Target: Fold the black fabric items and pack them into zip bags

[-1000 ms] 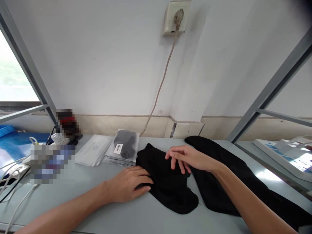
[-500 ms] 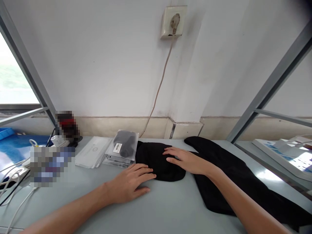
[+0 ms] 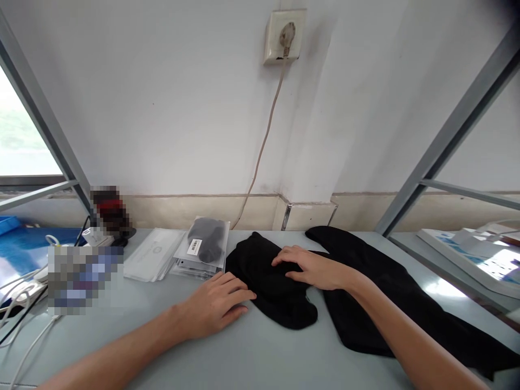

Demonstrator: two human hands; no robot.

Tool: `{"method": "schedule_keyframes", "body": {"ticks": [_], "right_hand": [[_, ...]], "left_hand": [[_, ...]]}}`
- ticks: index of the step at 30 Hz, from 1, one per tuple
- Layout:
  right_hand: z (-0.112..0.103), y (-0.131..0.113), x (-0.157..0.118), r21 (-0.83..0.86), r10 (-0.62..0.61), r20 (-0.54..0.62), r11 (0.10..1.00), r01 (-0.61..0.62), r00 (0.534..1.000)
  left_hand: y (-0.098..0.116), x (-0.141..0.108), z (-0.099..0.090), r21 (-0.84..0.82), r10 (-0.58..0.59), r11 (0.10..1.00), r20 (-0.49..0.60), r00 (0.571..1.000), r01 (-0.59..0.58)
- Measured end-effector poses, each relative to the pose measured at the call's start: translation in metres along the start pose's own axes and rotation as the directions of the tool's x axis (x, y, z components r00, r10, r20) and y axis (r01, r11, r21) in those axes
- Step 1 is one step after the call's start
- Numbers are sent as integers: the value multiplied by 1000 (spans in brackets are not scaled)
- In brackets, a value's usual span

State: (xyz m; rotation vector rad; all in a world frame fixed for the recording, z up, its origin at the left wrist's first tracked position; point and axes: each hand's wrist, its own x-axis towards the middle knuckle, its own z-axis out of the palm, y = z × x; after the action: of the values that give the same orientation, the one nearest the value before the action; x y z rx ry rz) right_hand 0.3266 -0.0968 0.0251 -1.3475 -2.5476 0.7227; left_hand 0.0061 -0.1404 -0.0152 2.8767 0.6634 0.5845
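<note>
A black cloth piece (image 3: 284,306) lies rumpled on the grey table (image 3: 260,357), its lower edge bulging toward the front. My right hand (image 3: 303,265) rests on its upper right part, fingers bent and apart, pressing on the fabric. At the cloth's left edge is my left hand (image 3: 221,303), palm down with fingers spread, the fingertips touching or just beside the fabric. More black cloth (image 3: 377,271) stretches to the right, partly beneath my right forearm. Behind my left hand lies a stack of clear bags (image 3: 207,241) with a dark item and a white label.
White sleeves (image 3: 152,254) are piled left of the bags. Cables (image 3: 30,352) and a power strip lie at the far left. Grey metal frame posts (image 3: 442,135) stand on both sides. A cord runs up to a wall socket (image 3: 285,37).
The black cloth under my right hand has bunched and turned, its lower edge now nearer the front. My right hand's fingers are more bent. My left hand has hardly moved.
</note>
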Motion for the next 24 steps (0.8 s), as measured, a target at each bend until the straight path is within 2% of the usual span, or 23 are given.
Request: {"method": "schedule_keyframes", "body": {"ticks": [6,9,12,16,21,24], "right_hand": [[10,-2,1,-130,136,-97,980,-148,986],[9,-13,-2,-41,166,-67,985,-169,984],[10,-29,-4,52,132,-1,990,-132,991],[22,-44,-1,-41,91,-15,995,-92,996],[31,-39,7,-231,-8,-124,973,-21,992],[21,-33,4,-175,-27,-118,985,6,993]], "left_hand": [[2,-2,-4,-11,-38,999,20,999,38],[2,-3,-4,5,-55,998,24,998,55],[0,-3,-3,20,-70,997,22,997,69],[-2,-2,-2,38,-77,996,3,997,77],[-1,-1,-3,28,-66,997,-17,998,67],[-1,-2,-3,20,-59,998,-39,998,60]]}}
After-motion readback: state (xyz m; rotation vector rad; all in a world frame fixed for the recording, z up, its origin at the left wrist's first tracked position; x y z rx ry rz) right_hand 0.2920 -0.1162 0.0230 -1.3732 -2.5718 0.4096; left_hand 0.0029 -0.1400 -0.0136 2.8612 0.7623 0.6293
